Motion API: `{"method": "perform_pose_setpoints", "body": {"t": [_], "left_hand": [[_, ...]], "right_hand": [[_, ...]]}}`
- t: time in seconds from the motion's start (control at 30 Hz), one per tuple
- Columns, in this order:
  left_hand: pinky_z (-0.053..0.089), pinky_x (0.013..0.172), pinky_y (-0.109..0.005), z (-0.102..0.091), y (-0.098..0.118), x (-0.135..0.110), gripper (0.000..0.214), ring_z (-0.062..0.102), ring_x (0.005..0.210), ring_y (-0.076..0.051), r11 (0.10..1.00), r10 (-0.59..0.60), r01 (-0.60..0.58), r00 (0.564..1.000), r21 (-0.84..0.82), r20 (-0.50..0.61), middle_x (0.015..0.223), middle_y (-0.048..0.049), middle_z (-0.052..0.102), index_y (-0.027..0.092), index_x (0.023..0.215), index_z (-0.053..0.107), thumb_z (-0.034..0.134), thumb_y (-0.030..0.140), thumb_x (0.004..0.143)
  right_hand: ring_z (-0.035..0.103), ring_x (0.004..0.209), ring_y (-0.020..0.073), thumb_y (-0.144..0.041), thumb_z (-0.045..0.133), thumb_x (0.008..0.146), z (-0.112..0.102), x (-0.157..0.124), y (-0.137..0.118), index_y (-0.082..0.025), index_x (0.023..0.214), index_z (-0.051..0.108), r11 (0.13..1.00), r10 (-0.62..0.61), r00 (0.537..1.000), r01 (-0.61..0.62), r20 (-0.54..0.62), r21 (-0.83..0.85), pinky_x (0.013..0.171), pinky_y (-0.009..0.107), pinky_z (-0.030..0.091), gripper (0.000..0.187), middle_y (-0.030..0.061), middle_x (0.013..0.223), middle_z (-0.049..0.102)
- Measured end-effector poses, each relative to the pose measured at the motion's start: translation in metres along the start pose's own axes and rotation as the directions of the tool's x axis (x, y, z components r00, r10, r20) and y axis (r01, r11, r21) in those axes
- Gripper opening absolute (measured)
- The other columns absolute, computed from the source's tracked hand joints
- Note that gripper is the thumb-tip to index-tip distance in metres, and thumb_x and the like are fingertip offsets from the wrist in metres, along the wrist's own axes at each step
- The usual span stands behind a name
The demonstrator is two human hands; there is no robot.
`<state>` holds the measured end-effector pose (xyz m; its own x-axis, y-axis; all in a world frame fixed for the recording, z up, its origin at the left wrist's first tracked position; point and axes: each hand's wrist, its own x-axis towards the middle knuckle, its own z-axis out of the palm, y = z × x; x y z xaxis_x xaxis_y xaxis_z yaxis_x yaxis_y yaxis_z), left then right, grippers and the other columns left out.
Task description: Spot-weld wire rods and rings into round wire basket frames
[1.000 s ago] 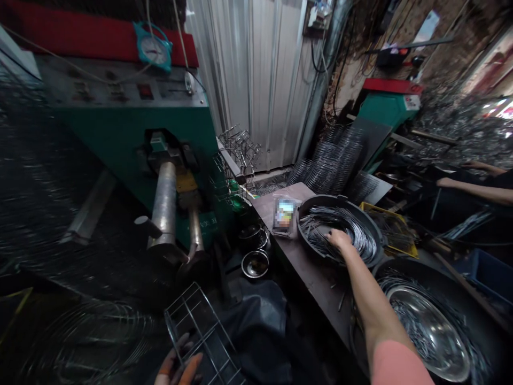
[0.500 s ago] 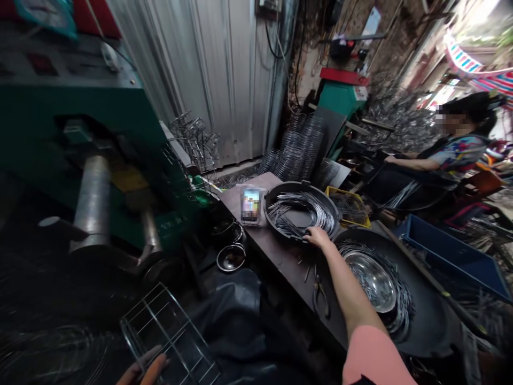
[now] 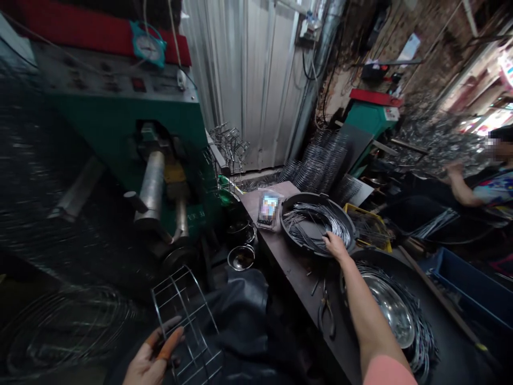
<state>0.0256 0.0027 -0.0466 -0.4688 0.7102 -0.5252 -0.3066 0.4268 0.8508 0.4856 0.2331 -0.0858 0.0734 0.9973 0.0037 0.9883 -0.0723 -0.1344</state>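
Observation:
My left hand (image 3: 154, 350), with orange covers on its fingers, grips a silvery wire rack (image 3: 186, 321) made of a grid of thin rods, at the lower left over my dark apron (image 3: 242, 299). Stretched forward, my right hand (image 3: 335, 246) reaches over the near rim of a round black basin (image 3: 294, 246). Its fingers are pressed together by the loose metal wires (image 3: 316, 214) lying curved inside; whether they hold any is too small to tell. Pliers (image 3: 326, 315) lie on the bench (image 3: 280, 262), close to my right forearm.
A green machine (image 3: 116, 125) with metal rollers stands at the left. A phone (image 3: 267, 208) rests by the basin. To the right are a steel bowl (image 3: 395, 315) among wires in a large black pan (image 3: 460, 342), a blue crate (image 3: 468, 283) and another person (image 3: 497, 187).
My view has turned left, so the machine and bench show further right. The wire rack and my left hand have risen into fuller view. My right hand stays at the basin.

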Motion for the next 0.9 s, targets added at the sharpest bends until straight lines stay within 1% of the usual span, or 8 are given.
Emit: {"method": "perform_pose_setpoints", "body": {"t": [0.13,0.27,0.47,0.57,0.67,0.8,0.83,0.9], "left_hand": [[0.045,0.053,-0.025,0.005,0.001,-0.004,0.051,0.06,0.077,-0.022,0.999,0.048,-0.047,0.998,0.018,-0.034,0.088,-0.004,0.066,0.021,0.08,0.064,0.075,0.034,0.032],[0.045,0.052,-0.026,0.006,0.002,-0.007,0.059,0.059,0.074,-0.021,0.997,0.064,-0.062,0.997,0.038,-0.039,0.089,-0.0043,0.065,0.02,0.085,0.063,0.077,0.04,0.031],[0.046,0.053,-0.026,0.004,0.004,-0.005,0.061,0.06,0.075,-0.022,0.996,0.07,-0.068,0.997,0.054,-0.042,0.092,-0.005,0.065,0.02,0.086,0.063,0.076,0.046,0.032],[0.046,0.055,-0.027,0.004,0.005,-0.001,0.054,0.061,0.074,-0.022,0.994,0.065,-0.063,0.998,0.085,-0.025,0.085,-0.0049,0.067,0.02,0.08,0.064,0.076,0.044,0.033],[0.046,0.056,-0.028,0.005,0.004,0.005,0.048,0.061,0.07,-0.023,0.995,0.044,-0.043,0.999,0.095,-0.002,0.073,-0.0045,0.067,0.02,0.073,0.064,0.076,0.041,0.031],[0.044,0.05,-0.028,0.002,-0.003,0.011,0.048,0.06,0.062,-0.022,0.994,0.063,-0.065,0.998,0.093,0.02,0.066,-0.0041,0.067,0.02,0.071,0.063,0.076,0.039,0.028],[0.043,0.049,-0.028,0.001,-0.004,0.011,0.049,0.059,0.06,-0.022,0.993,0.07,-0.072,0.997,0.097,0.025,0.065,-0.0038,0.066,0.019,0.072,0.063,0.076,0.04,0.029],[0.042,0.049,-0.028,0.001,-0.005,0.01,0.051,0.058,0.058,-0.021,0.991,0.078,-0.08,0.997,0.108,0.026,0.062,-0.0034,0.065,0.019,0.073,0.063,0.075,0.044,0.031]], "right_hand": [[0.056,0.097,0.0195,-0.024,0.046,0.086,0.008,0.004,-0.013,-0.015,0.109,0.056,0.998,0.005,0.998,-0.002,0.058,-0.056,0.078,0.026,0.038,0.026,0.0114,0.105,0.061],[0.058,0.091,0.0201,-0.023,0.054,0.082,0.018,0.004,-0.023,-0.014,0.092,0.063,0.993,0.019,0.993,-0.005,0.118,-0.121,0.074,0.025,0.039,0.017,0.0112,0.096,0.064],[0.057,0.095,0.0208,-0.026,0.044,0.088,0.009,0.001,-0.018,-0.016,0.1,0.06,0.988,0.064,0.997,-0.057,0.046,-0.141,0.076,0.026,0.039,0.022,0.011,0.101,0.062],[0.057,0.094,0.0231,-0.026,0.036,0.09,-0.001,0.001,-0.015,-0.014,0.107,0.055,0.988,0.13,0.991,-0.134,-0.043,-0.077,0.076,0.029,0.039,0.029,0.0136,0.1,0.062],[0.059,0.09,0.0243,-0.027,0.03,0.091,-0.015,0.006,-0.012,-0.012,0.118,0.048,0.974,0.22,0.959,-0.207,-0.18,0.086,0.074,0.03,0.04,0.036,0.0148,0.098,0.063],[0.059,0.093,0.0229,-0.026,0.024,0.092,-0.046,0.02,-0.012,-0.014,0.129,0.04,0.969,0.226,0.903,-0.171,-0.365,0.177,0.076,0.028,0.041,0.042,0.0137,0.107,0.062],[0.059,0.093,0.0226,-0.026,0.025,0.092,-0.056,0.025,-0.014,-0.015,0.129,0.042,0.972,0.218,0.9,-0.165,-0.376,0.168,0.076,0.028,0.041,0.042,0.0131,0.108,0.061],[0.059,0.092,0.0225,-0.028,0.029,0.091,-0.078,0.036,-0.02,-0.018,0.126,0.047,0.976,0.212,0.922,-0.182,-0.323,0.122,0.076,0.028,0.041,0.041,0.012,0.107,0.063]]}}
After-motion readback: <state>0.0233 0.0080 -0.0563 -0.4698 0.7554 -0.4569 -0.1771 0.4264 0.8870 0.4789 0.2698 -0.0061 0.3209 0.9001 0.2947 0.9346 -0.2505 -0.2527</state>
